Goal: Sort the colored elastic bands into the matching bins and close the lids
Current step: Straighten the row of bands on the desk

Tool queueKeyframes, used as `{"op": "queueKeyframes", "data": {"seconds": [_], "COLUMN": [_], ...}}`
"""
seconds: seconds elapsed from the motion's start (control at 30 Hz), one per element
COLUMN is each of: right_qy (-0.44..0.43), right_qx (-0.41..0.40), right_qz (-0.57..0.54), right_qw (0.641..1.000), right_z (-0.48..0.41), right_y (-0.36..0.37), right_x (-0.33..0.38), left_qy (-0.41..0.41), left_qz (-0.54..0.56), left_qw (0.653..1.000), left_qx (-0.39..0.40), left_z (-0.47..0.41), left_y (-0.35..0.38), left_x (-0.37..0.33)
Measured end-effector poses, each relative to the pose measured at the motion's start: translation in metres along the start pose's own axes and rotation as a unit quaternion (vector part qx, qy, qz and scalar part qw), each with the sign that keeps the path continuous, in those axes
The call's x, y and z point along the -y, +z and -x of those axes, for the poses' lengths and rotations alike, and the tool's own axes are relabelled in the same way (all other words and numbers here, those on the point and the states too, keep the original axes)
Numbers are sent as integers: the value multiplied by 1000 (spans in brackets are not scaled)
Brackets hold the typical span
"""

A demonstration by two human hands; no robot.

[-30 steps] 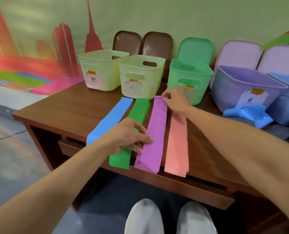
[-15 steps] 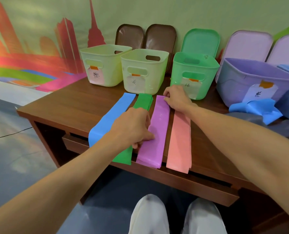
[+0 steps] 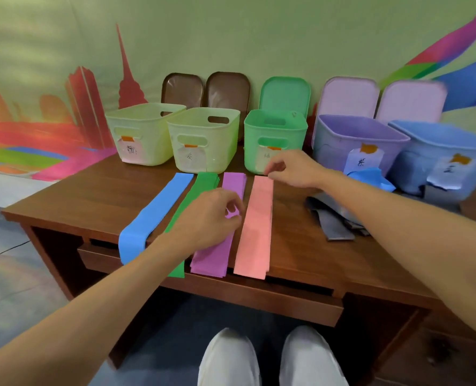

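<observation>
- Left hand [image 3: 211, 215]: fingers curled, knuckles up, over the middle of the purple band [image 3: 211, 257]. Thumb and forefinger pinch the band's right edge; a bit of purple shows between them.
- Right hand [image 3: 292, 168]: fingers curled, fingertips [image 3: 270, 169] at the far right corner of the pink band [image 3: 254, 227]. Cannot tell whether it grips the corner or only touches it.
- Four bands lie flat side by side, running near to far, with their near ends hanging over the desk edge. From left to right: blue band [image 3: 153, 215], green band [image 3: 203, 182], purple band, pink band.
- Crumpled blue piece [image 3: 370, 178] in front of the purple bin [image 3: 356, 143]; grey strips [image 3: 334, 218] just near of it.
- Bins stand in a far row, all open: two pale yellow bins [image 3: 145, 135], green bin [image 3: 275, 140], purple bin, blue bin [image 3: 442, 154].
- Lids lean upright on the wall behind them: two brown lids [image 3: 182, 89], green lid [image 3: 285, 93], two lilac lids [image 3: 349, 96].
- Each bin front carries a white paper label [image 3: 363, 160] held by orange tape, with one handwritten character in dark ink; too blurred to read with certainty.
- Surface: dark brown wooden desk [image 3: 92, 196], with a drawer [image 3: 259, 299] below the near edge.
- Room: pale green wall with a painted skyline mural [image 3: 36, 121] in red, orange and pink at left, and coloured stripes at far right. Grey floor, with a thin dark cable [image 3: 5, 250] at left.
- White shoes [image 3: 228, 358] at the bottom of the view.
</observation>
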State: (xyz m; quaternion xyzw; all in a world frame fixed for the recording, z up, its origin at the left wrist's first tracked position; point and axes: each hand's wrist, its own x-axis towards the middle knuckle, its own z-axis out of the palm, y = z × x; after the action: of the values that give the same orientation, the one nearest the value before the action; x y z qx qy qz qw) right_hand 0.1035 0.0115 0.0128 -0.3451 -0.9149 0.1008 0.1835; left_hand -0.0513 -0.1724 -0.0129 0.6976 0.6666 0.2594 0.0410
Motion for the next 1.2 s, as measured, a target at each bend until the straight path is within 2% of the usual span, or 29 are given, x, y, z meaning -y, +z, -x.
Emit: {"op": "queueKeyframes", "data": {"seconds": [0.1,0.27,0.43,0.57,0.7,0.8,0.9,0.97,1.07,1.2], "right_qy": [33,113,151,137,99,63,58,58,61,87], "right_qx": [-17,-57,-131,-178,-189,-148,-87,-76,-128,-247], "right_qz": [-16,-149,-124,-139,-122,-109,-103,-100,-114,-108], "right_qw": [999,981,972,964,969,981,989,990,983,959], "right_z": [33,87,134,169,189,194,193,193,192,190], "right_y": [-28,-66,-63,-40,-25,-22,-23,-22,-19,-18], "right_x": [-18,-54,-98,-116,-125,-130,-133,-136,-137,-136], "left_qy": [13,71,81,30,-70,-132,-178,-192,-197,-201], "left_qz": [30,35,96,137,165,190,156,133,107,70], "left_qw": [999,995,991,990,981,967,963,965,971,975], "left_qx": [7,60,43,-15,-76,-102,-127,-120,-86,-66], "left_z": [-4,-15,-36,-62,-91,-98,-101,-101,-101,-104], "left_y": [13,36,69,105,130,143,147,148,150,150], "left_x": [-21,-53,-87,-108,-111,-109,-108,-108,-109,-109]}}
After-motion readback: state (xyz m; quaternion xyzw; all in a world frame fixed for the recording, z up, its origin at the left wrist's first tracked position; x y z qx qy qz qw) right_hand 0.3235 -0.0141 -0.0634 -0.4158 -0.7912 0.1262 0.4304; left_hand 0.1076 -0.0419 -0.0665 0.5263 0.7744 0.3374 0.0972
